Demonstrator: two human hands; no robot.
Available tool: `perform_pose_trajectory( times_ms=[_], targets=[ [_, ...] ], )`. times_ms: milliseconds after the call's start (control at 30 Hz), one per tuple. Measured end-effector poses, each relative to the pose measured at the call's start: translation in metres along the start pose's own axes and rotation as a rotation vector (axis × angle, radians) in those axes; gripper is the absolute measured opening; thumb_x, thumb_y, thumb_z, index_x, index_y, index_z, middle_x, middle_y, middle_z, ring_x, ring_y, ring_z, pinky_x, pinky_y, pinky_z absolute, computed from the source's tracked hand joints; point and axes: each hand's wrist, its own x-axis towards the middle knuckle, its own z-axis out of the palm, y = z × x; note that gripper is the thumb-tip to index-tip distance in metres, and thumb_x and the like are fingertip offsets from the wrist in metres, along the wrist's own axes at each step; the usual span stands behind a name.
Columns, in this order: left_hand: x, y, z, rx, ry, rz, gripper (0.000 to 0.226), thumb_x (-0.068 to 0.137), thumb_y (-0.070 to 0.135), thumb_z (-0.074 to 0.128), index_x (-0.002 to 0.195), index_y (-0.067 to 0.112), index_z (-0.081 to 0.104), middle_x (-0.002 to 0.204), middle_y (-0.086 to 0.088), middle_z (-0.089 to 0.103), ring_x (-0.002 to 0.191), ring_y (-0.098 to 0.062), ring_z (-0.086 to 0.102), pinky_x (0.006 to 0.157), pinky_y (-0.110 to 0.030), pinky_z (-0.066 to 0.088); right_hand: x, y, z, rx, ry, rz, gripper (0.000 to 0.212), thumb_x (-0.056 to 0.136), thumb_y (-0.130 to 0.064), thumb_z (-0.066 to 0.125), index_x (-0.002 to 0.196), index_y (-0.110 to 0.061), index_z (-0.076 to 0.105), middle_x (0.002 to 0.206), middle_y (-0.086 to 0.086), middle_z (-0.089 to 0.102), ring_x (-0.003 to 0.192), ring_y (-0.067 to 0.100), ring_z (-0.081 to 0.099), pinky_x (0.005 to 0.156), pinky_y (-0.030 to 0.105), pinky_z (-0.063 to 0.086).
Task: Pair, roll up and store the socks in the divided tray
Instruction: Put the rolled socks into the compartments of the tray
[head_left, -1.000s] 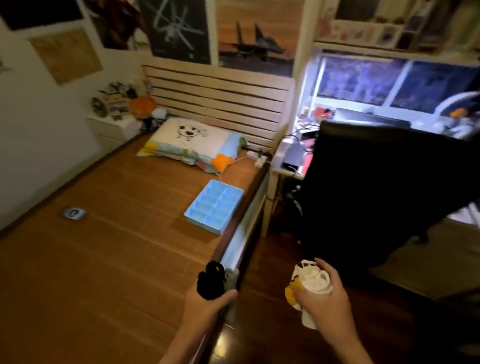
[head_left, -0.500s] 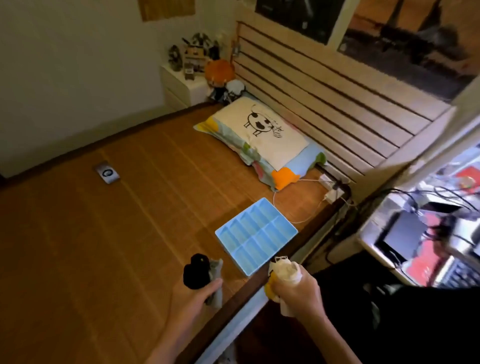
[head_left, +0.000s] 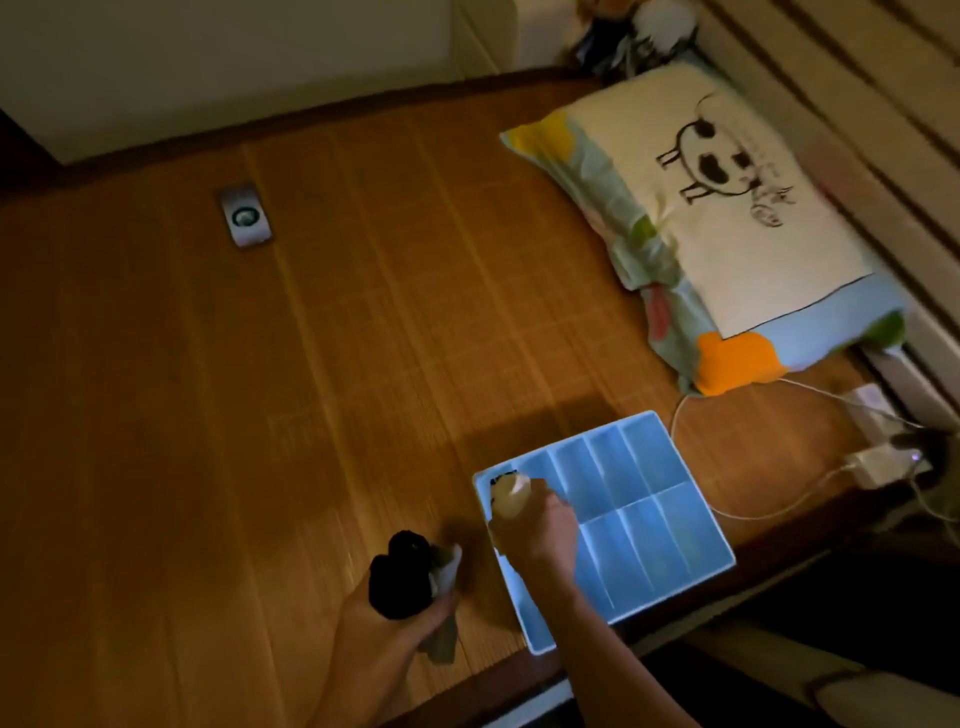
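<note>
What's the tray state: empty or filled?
Mostly empty: blue tray compartments look bare; right hand grips a pale sock roll at its left corner compartment, seated or not cannot tell.

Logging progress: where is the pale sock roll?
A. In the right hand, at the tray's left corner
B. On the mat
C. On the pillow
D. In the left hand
A: the right hand grips the pale sock roll at the left corner of the blue divided tray; the left hand holds a black sock roll.
</note>
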Motion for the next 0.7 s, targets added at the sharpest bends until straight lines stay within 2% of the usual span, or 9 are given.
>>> perform_pose_trajectory(
  times_ms=[67,133,200,300,367,433,533,633,700],
  targets=[
    [0.016,-0.011,0.007,-0.002,-0.002,-0.008,0.032,0.068,-0.008,0.089,0.091,0.003,0.068,0.082,-0.001,0.073,0.078,-0.008,0.069,0.060,-0.005,0.048,0.019,0.008,0.024,-0.035,0.008,-0.016,0.051,0.079,-0.032,0.075,0.121,-0.011,0.057,0.118,0.006,0.060,0.108,0.027,0.059,0.091,0.037,0.051],
    [0.032,-0.020,0.010,-0.033,-0.018,-0.057,0.040,0.067,-0.006,0.090,0.094,0.015,0.069,0.079,0.006,0.077,0.076,0.000,0.072,0.059,-0.007,0.051,0.030,0.016,0.043,-0.054,0.032,-0.025,0.051,0.081,-0.031,0.074,0.124,-0.011,0.056,0.123,0.007,0.052,0.112,0.026,0.054,0.095,0.038,0.048],
    [0.043,-0.028,0.013,-0.051,-0.037,-0.090,0.043,0.063,0.003,0.093,0.097,0.017,0.071,0.084,0.013,0.079,0.081,0.000,0.074,0.069,-0.017,0.054,0.033,0.021,0.056,-0.072,0.063,-0.064,0.052,0.083,-0.027,0.072,0.129,-0.010,0.053,0.124,0.007,0.054,0.115,0.026,0.053,0.096,0.036,0.045],
    [0.054,-0.037,0.017,-0.064,-0.033,-0.111,0.045,0.063,0.004,0.093,0.102,0.011,0.072,0.091,0.005,0.080,0.091,-0.012,0.074,0.079,-0.027,0.055,0.032,0.026,0.063,-0.074,0.108,-0.170,0.058,0.086,-0.014,0.067,0.139,-0.007,0.044,0.121,0.010,0.063,0.107,0.029,0.055,0.092,0.037,0.044],
    [0.057,-0.039,0.020,-0.069,-0.028,-0.106,0.042,0.066,-0.002,0.091,0.101,0.009,0.070,0.088,0.001,0.079,0.084,-0.011,0.075,0.067,-0.021,0.056,0.031,0.030,0.062,0.001,0.123,-0.202,0.049,0.087,-0.012,0.069,0.131,-0.005,0.048,0.115,0.012,0.065,0.101,0.028,0.055,0.085,0.037,0.046],
    [0.055,-0.037,0.022,-0.091,-0.021,-0.103,0.040,0.067,-0.006,0.089,0.098,0.008,0.070,0.086,0.000,0.078,0.078,-0.008,0.075,0.058,-0.018,0.056,0.024,0.031,0.058,0.040,0.148,-0.240,0.043,0.086,-0.015,0.074,0.124,-0.007,0.057,0.118,0.010,0.059,0.104,0.024,0.051,0.083,0.034,0.047],
    [0.054,-0.036,0.024,-0.095,-0.044,-0.073,0.040,0.067,-0.003,0.090,0.096,0.017,0.068,0.084,0.011,0.078,0.077,-0.001,0.074,0.066,-0.022,0.055,0.013,0.033,0.061,0.049,0.208,-0.307,0.037,0.082,-0.009,0.074,0.119,-0.007,0.066,0.114,0.010,0.061,0.101,0.026,0.055,0.082,0.041,0.050],
    [0.053,-0.040,0.023,-0.086,-0.071,-0.059,0.038,0.068,0.001,0.090,0.094,0.019,0.068,0.082,0.013,0.077,0.077,-0.003,0.074,0.068,-0.026,0.057,0.017,0.029,0.058,0.079,-0.008,-0.217,0.029,0.089,-0.012,0.067,0.118,-0.010,0.066,0.106,0.008,0.071,0.095,0.025,0.067,0.081,0.037,0.054],
    [0.054,-0.045,0.022,-0.084,-0.077,-0.057,0.036,0.070,0.001,0.089,0.093,0.019,0.068,0.081,0.011,0.077,0.076,-0.005,0.074,0.067,-0.025,0.058,0.015,0.028,0.050,0.148,-0.011,-0.160,0.020,0.088,-0.012,0.069,0.108,-0.008,0.067,0.096,0.007,0.072,0.086,0.024,0.068,0.073,0.034,0.053]
  ],
)
